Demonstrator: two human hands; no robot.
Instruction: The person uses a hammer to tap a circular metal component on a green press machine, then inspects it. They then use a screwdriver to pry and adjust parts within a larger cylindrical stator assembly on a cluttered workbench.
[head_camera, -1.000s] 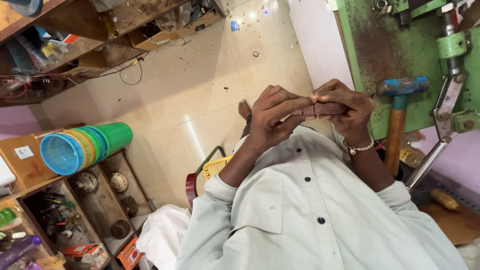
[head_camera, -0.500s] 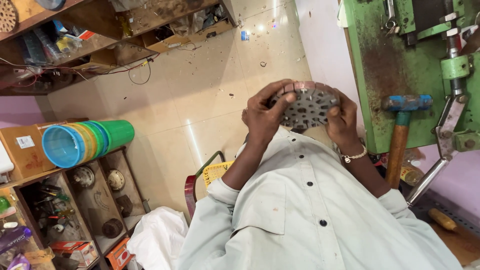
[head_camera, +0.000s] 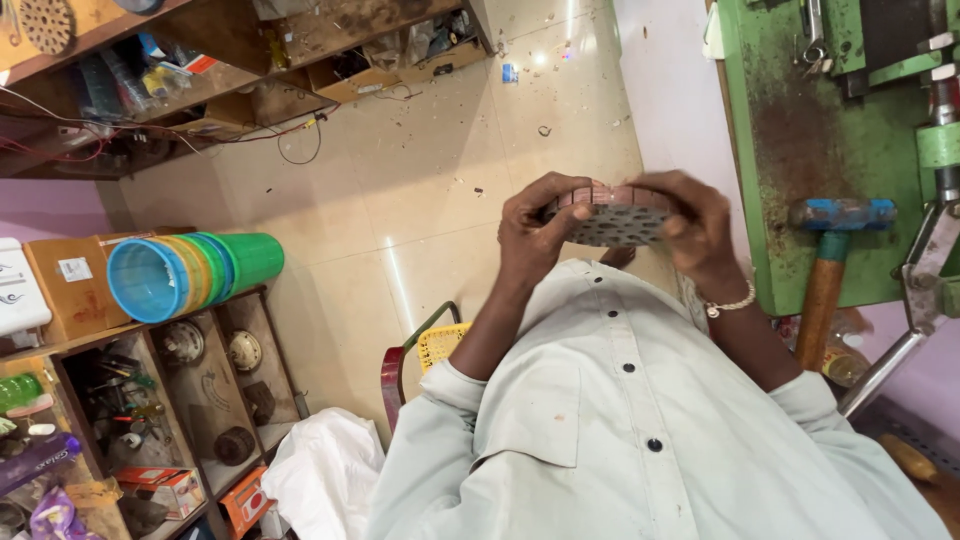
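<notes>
Above the pale shirt, left hand and right hand both clasped around a perforated disc.

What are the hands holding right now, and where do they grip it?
A round perforated disc, held edge-on: left hand and right hand grip opposite sides of its rim.

Single head-worn view, steeply downward, close on the person's own chest; floor beyond

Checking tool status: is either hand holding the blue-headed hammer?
No. The blue-headed hammer leans untouched against the green machine; both hands grip the perforated round disc.
</notes>
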